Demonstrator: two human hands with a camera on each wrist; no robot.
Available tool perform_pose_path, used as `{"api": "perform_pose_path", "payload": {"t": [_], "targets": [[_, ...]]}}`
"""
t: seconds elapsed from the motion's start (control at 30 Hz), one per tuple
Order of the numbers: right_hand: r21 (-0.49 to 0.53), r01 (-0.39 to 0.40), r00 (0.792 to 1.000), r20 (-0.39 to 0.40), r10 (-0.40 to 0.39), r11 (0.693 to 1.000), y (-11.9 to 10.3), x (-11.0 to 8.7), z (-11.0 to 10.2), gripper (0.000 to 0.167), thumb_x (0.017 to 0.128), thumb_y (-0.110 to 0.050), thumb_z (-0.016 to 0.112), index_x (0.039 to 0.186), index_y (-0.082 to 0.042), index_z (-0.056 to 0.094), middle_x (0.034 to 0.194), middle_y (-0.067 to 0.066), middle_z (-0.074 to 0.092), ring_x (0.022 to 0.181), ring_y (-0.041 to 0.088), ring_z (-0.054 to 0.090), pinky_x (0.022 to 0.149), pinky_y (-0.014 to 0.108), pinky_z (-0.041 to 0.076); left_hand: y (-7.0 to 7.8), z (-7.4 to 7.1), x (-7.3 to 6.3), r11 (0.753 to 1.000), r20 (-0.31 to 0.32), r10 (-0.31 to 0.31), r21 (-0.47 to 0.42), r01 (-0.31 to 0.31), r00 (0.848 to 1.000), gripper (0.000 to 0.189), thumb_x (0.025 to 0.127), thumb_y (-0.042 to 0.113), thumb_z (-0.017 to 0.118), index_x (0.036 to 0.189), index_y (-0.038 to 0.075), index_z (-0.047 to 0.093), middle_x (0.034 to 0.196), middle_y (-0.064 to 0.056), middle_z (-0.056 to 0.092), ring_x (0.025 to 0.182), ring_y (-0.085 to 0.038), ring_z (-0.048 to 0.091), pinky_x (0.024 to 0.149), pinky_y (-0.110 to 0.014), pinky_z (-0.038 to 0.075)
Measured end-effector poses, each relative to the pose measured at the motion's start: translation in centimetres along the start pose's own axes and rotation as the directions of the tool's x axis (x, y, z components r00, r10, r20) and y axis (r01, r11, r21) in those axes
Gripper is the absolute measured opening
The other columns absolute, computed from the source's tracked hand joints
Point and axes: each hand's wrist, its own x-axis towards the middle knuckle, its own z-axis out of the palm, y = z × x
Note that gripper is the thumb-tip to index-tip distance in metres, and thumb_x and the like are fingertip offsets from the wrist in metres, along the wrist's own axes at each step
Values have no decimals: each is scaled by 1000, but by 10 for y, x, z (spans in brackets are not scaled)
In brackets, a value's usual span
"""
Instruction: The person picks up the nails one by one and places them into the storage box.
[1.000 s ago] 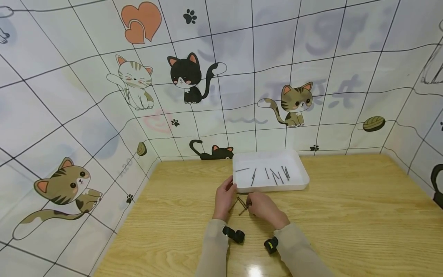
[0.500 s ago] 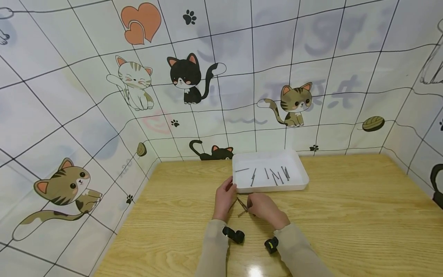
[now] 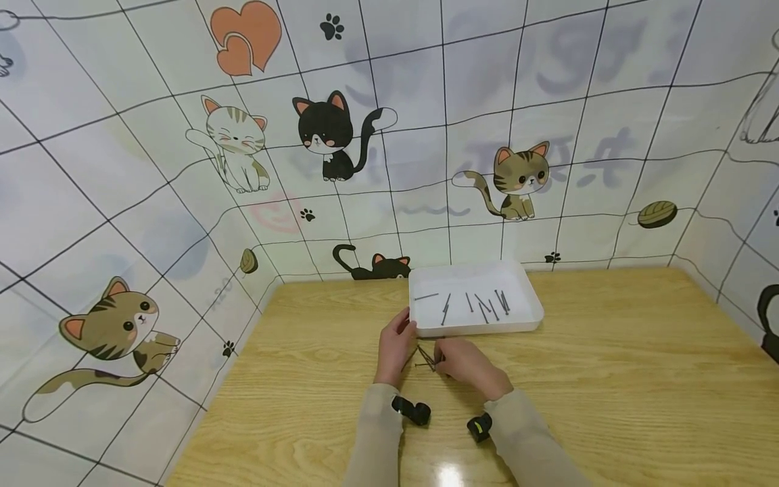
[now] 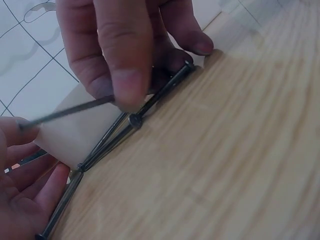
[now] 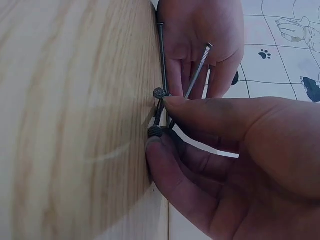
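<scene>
My left hand (image 3: 394,348) holds the near left corner of a white plastic tray (image 3: 481,331), fingers along its side. My right hand (image 3: 467,362) is just in front of the tray, low over the wooden table. Between its thumb and fingers it pinches a nail (image 4: 67,112), whose free end points toward the left hand. Beneath that nail, several dark loose nails (image 4: 165,90) lie crossed on the table, their heads near the right fingertips in the right wrist view. More nails (image 3: 446,309) lie scattered inside the tray.
The wooden table (image 3: 608,365) runs back to a wall covering (image 3: 426,169) printed with cats and grid lines. Black wrist cameras (image 3: 412,411) are strapped over both sleeves. A dark object (image 3: 771,325) shows at the right edge.
The nail in my right hand has swung from slanting toward me to lying nearly level, pointing left. My left hand and the tray stay where they were.
</scene>
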Motion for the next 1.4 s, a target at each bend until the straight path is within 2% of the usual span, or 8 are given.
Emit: {"api": "perform_pose_path", "payload": {"t": [0.3,0.4,0.57,0.67,0.77,0.93,1.13,1.4], "targets": [[101,-11,1000,19,10,995,2,2,-4,5,87,-15,57,85,-11,59,71,-5,52,57,11,46,53,29,39,-5,-1,0,999,13,-11,-30,12,1000,40,90,22,54,129,15,50,126,-6,51,112,-17,48,92,-37,39],[146,-40,999,-7,42,989,5,5,-6,8,89,-20,55,90,-13,59,75,-6,54,59,10,48,54,28,41,3,-4,-5,999,28,-3,-39,4,1000,41,90,19,53,130,11,48,127,-11,50,114,-21,47,92,-38,38],[202,-28,991,-122,54,979,7,11,-7,7,88,-22,57,90,-15,61,75,-8,55,60,9,48,55,28,41,8,-5,-6,1000,28,0,-30,1,1000,41,91,18,52,130,9,47,127,-13,49,115,-23,46,94,-40,37],[207,-16,979,-194,56,978,7,13,-9,8,87,-21,58,90,-16,63,77,-9,56,63,9,49,58,28,42,-5,-3,1,1000,11,-4,-28,4,1000,40,90,19,53,130,13,49,126,-10,51,113,-19,47,93,-38,37],[216,-15,966,-251,70,976,5,13,-10,9,87,-22,59,93,-17,63,82,-8,59,71,9,53,63,30,44,-5,-3,1,1000,1,-4,-16,4,1000,40,90,19,54,129,15,50,125,-8,52,112,-18,48,93,-38,37],[335,-14,945,-302,122,942,7,13,-12,26,87,-22,58,113,-17,56,87,-7,62,78,10,57,66,32,47,-5,-3,-1,1000,-3,0,7,0,1000,40,90,22,54,129,15,50,125,-5,52,112,-17,48,93,-37,38],[486,1,938,-305,168,874,11,15,-14,60,87,-16,57,138,-28,28,86,-1,61,74,20,60,62,33,48,-6,-2,0,1000,0,-2,-7,2,1000,40,89,25,55,128,17,51,124,-1,53,112,-17,48,93,-38,37],[549,30,939,-302,165,835,21,20,-21,56,88,-14,55,138,-25,31,88,5,61,77,26,61,66,40,50,-5,-1,4,999,-10,-37,6,37,999,38,89,25,55,126,23,52,121,4,54,111,-14,48,93,-36,38]]}}
